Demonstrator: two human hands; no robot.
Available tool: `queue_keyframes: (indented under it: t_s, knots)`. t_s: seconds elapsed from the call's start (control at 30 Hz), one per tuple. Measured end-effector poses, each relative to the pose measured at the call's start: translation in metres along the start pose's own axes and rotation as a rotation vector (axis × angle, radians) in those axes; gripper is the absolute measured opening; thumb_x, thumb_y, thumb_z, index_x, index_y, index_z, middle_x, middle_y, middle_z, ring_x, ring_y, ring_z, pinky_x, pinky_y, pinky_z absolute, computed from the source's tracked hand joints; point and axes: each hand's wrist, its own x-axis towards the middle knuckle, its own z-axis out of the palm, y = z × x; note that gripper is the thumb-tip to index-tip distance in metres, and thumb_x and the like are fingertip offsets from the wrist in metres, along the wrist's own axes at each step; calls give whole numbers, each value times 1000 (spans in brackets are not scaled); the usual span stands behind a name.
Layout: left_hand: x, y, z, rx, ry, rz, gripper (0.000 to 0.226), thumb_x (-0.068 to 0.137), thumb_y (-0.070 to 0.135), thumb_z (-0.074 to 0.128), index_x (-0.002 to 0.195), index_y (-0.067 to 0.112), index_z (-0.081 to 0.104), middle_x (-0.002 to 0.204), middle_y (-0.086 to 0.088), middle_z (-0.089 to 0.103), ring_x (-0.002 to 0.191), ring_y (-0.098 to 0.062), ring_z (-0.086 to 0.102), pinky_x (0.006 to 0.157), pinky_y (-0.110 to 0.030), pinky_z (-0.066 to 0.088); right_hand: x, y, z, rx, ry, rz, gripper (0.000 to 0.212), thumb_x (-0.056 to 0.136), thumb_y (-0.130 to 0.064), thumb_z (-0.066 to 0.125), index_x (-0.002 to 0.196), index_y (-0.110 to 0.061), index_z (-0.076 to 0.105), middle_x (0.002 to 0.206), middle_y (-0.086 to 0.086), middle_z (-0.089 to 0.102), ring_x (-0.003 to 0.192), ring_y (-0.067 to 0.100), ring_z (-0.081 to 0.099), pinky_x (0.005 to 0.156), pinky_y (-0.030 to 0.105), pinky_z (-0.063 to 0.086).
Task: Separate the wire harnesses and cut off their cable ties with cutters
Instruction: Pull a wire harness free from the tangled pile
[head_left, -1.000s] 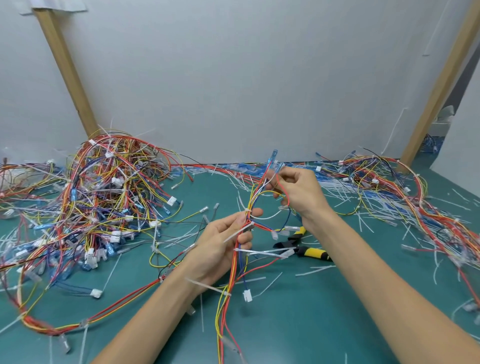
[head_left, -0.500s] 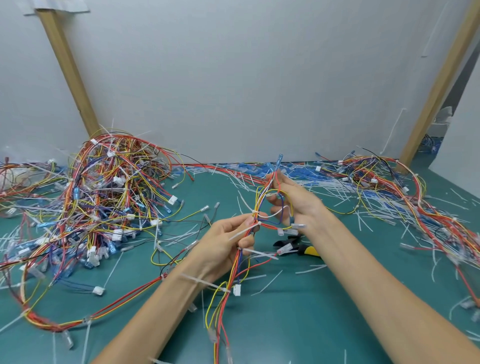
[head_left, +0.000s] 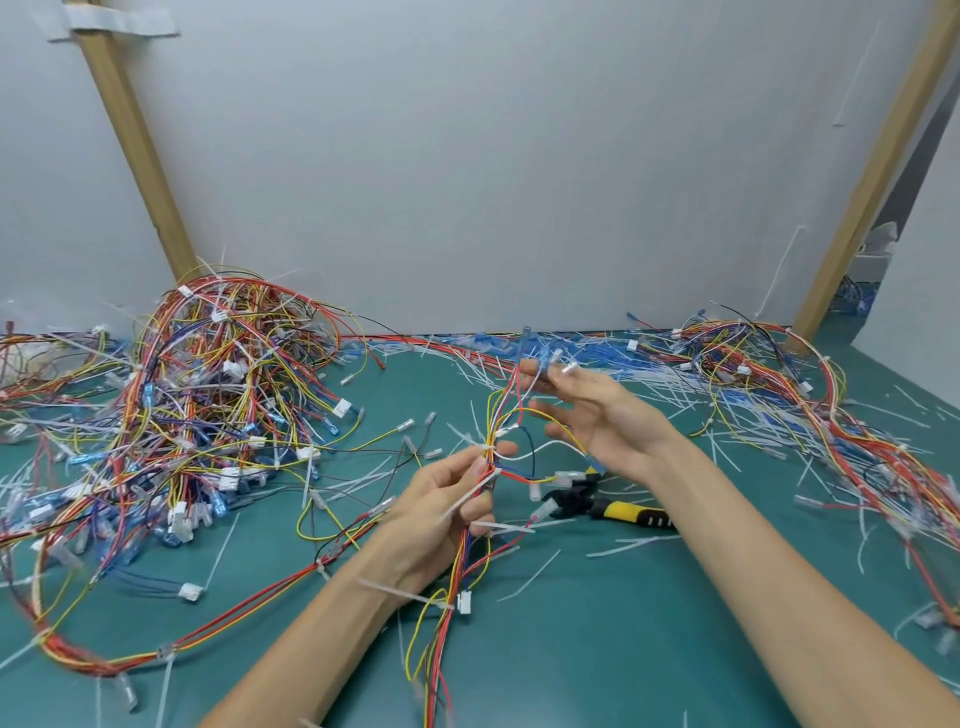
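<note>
Holding the wire harness (head_left: 445, 623) up over the green worktop (head_left: 623, 665), the left hand (head_left: 441, 509) has its grip curled round the thin red, yellow and blue wires. Its fingertips pinch them just under a white plastic cable tie (head_left: 485, 448). The wires fan out in loops above that tie and hang down in a bunch below the hand. The right hand (head_left: 597, 415) is a bit blurry. Its grip looks like a pinch of thumb and first finger on the top wire tips, with the other fingers spread wide.

The cutters (head_left: 613, 508) lie flat on the worktop just under the right wrist, with a black head and a yellow handle. Short white tie scraps (head_left: 631, 544) lie all around. A big tangled wire pile (head_left: 208, 395) sits to the left, and a flatter wire heap (head_left: 769, 374) is to the right. Two slanted wooden posts (head_left: 140, 156) lean on the smooth pale wall (head_left: 493, 156).
</note>
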Motion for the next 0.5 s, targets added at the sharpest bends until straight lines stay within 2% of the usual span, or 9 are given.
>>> queue_keyframes:
  t_s: [0.07,0.2,0.37,0.5]
  knots:
    - [2,0,0,14,-7,-11,33,92,13,50,118,-4,61,55,5,32,42,-3,32,42,-16,36,-2,-1,-4,9,29,-19,25,88,-20,64,107,-12,77,105,1,73,80,10,70,61,17,56]
    - [1,-1,-2,39,-19,-21,34,91,15,51,118,-4,61,53,4,34,43,-4,33,43,-17,36,-2,-3,-5,-90,126,-123,24,82,-19,69,100,-3,68,85,5,67,69,10,69,58,17,56]
    - [0,0,-2,63,-27,-24,36,92,17,52,121,0,62,55,7,36,45,-4,34,45,-16,37,-2,-5,-1,-218,212,-233,11,86,-16,74,87,-7,70,79,8,71,70,16,73,55,19,55]
    - [0,0,-3,115,-46,-22,33,93,19,52,118,1,62,56,9,41,45,-3,36,45,-16,39,-2,-6,4,-295,294,-267,20,82,-24,74,90,-6,70,73,4,73,63,15,71,47,18,50]
